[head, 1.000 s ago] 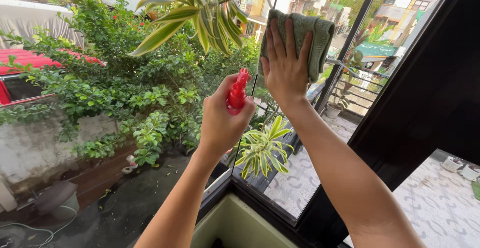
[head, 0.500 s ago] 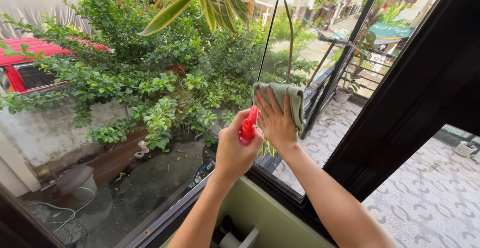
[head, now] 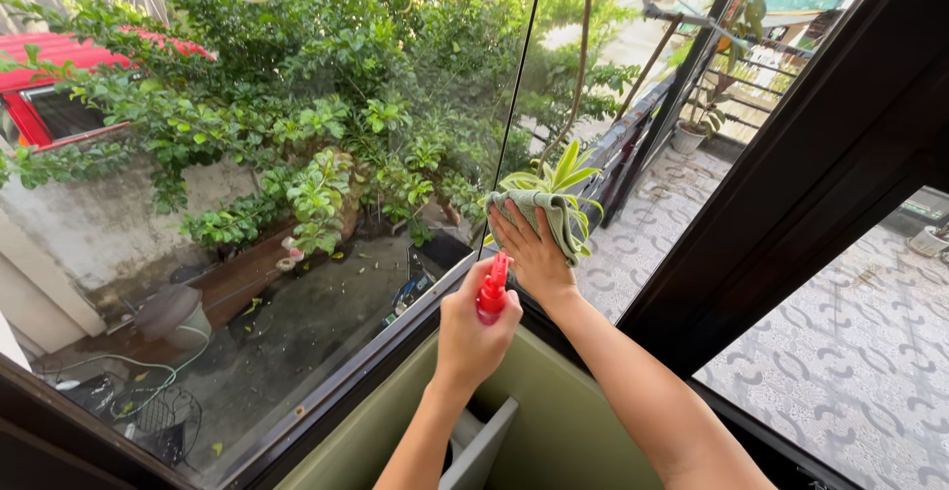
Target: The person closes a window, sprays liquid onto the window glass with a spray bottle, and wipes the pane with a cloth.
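Hands at the lower window glass, head view.
Your right hand [head: 535,253] presses a green cloth [head: 550,210] flat-fingered against the window pane [head: 633,154], low near the black frame [head: 791,203]; your left hand [head: 473,337] grips a red spray bottle [head: 492,290], fingers clenched around it.

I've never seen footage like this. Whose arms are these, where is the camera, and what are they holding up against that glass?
The camera sits on a person's head and looks down along their own bare arms, so there is no machine here. The right hand presses a folded green cloth flat against the window pane, low down near the dark frame. The left hand grips a small red spray bottle, nozzle up, close beside the cloth. Through the glass you see bushes, a tiled terrace and a potted plant below.
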